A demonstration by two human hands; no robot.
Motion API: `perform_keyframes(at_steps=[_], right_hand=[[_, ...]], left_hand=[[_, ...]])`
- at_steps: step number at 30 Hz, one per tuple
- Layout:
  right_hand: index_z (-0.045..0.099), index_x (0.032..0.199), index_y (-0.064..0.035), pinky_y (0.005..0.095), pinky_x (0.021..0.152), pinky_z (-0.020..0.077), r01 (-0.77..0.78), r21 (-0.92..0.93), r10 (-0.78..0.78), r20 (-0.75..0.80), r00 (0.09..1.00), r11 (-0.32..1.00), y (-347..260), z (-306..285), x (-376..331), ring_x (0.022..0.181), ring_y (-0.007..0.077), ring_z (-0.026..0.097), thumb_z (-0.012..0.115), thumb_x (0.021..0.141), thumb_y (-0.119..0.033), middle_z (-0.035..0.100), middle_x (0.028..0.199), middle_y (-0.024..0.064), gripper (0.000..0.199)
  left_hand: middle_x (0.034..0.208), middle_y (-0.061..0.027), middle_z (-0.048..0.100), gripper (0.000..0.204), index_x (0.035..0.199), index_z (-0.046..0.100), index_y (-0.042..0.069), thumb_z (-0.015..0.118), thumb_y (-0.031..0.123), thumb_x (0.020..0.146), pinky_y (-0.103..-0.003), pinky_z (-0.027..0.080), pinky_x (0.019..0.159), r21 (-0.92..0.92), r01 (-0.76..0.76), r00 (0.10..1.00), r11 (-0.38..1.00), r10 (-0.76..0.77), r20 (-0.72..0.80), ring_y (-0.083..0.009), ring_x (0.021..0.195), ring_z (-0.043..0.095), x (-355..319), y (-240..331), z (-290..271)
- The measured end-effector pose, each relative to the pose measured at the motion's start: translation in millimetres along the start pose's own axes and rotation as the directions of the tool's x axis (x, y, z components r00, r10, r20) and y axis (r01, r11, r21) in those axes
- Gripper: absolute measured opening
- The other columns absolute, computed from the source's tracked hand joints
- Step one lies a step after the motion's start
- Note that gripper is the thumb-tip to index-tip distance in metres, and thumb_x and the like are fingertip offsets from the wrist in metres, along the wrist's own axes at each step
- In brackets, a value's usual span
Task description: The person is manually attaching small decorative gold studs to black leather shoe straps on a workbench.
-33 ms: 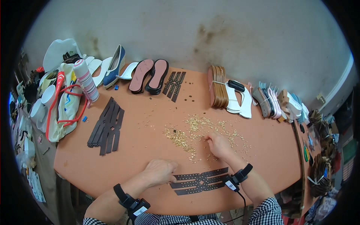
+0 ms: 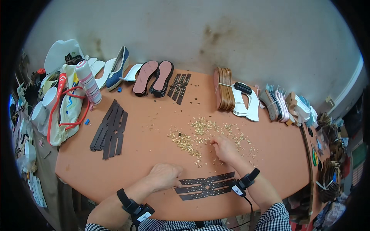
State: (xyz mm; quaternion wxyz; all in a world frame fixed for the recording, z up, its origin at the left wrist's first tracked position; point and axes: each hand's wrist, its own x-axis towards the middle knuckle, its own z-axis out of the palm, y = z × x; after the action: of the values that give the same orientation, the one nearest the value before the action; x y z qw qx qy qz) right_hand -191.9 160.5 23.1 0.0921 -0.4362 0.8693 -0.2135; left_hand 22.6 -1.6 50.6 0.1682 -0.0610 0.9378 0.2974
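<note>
A black slotted strap piece (image 2: 207,187), dotted with rows of small metal studs, lies flat near the table's front edge. My left hand (image 2: 165,176) rests at its left end, fingers bent and thumb on the edge, gripping it there. Farther forward, my right hand (image 2: 225,149) has its thumb and fingers pinched together beside the scattered small gold studs (image 2: 185,143); anything between the fingertips is too small to make out. A stack of plain black strap pieces (image 2: 111,131) lies to the left. Another studded strap piece (image 2: 179,88) sits toward the back.
Along the back stand pink-topped soles (image 2: 162,79), a blue wedge shoe (image 2: 118,69), a bundle of brown soles (image 2: 224,88) and white sole shapes (image 2: 252,107). A pink-and-white spray can (image 2: 88,82) and a cloth bag (image 2: 69,104) are at left. Hand tools (image 2: 315,157) lie right.
</note>
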Motion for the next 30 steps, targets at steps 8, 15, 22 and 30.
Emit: perform_keyframes(at_steps=[8, 15, 22, 30], right_hand=[[0.06, 0.091, -0.0031, 0.0427, 0.076, 0.0482, -0.133, -0.07, 0.127, -0.078, 0.989, 0.989, 17, 6, 11, 0.086, 0.0361, 0.059, 0.052, 0.082, -0.007, 0.06, 0.092, 0.0175, 0.013], [0.06, 0.086, -0.0025, 0.0422, 0.074, 0.0489, -0.054, -0.064, 0.045, -0.137, 0.99, 0.997, -8, -1, 8, 0.083, 0.0355, 0.06, 0.053, 0.079, -0.007, 0.06, 0.09, 0.0183, 0.011], [0.063, 0.083, -0.002, 0.0404, 0.073, 0.0495, -0.054, -0.059, 0.043, -0.167, 0.985, 0.997, 7, 11, 10, 0.08, 0.0338, 0.061, 0.055, 0.079, -0.007, 0.061, 0.087, 0.0169, 0.01], [0.063, 0.084, -0.0032, 0.0425, 0.077, 0.0487, -0.067, -0.002, 0.066, -0.125, 0.99, 0.998, 8, 3, 16, 0.084, 0.0349, 0.06, 0.053, 0.081, -0.008, 0.06, 0.093, 0.0156, 0.011]], left_hand=[[0.081, -0.0091, 0.063, 0.033, 0.081, 0.056, 0.007, 0.074, 0.03, 0.067, -0.039, 0.046, 0.069, -0.016, -0.013, 1.0, 1.0, 0.013, -0.015, -0.0294, 0.084, 0.061, 0, -1, 1], [0.088, -0.0101, 0.065, 0.031, 0.085, 0.056, 0.005, 0.074, 0.027, 0.071, -0.042, 0.048, 0.073, -0.006, -0.019, 1.0, 1.0, 0.019, 0.014, -0.0297, 0.09, 0.062, -3, 2, -4], [0.09, -0.0104, 0.065, 0.034, 0.089, 0.057, 0.004, 0.074, 0.027, 0.072, -0.042, 0.048, 0.075, 0.003, -0.011, 0.999, 1.0, 0.011, 0.036, -0.0297, 0.092, 0.061, -3, 2, -5], [0.081, -0.0077, 0.062, 0.032, 0.079, 0.054, 0.007, 0.075, 0.028, 0.067, -0.04, 0.046, 0.069, -0.027, -0.065, 0.996, 0.998, 0.063, -0.07, -0.0285, 0.085, 0.061, -2, -8, 7]])
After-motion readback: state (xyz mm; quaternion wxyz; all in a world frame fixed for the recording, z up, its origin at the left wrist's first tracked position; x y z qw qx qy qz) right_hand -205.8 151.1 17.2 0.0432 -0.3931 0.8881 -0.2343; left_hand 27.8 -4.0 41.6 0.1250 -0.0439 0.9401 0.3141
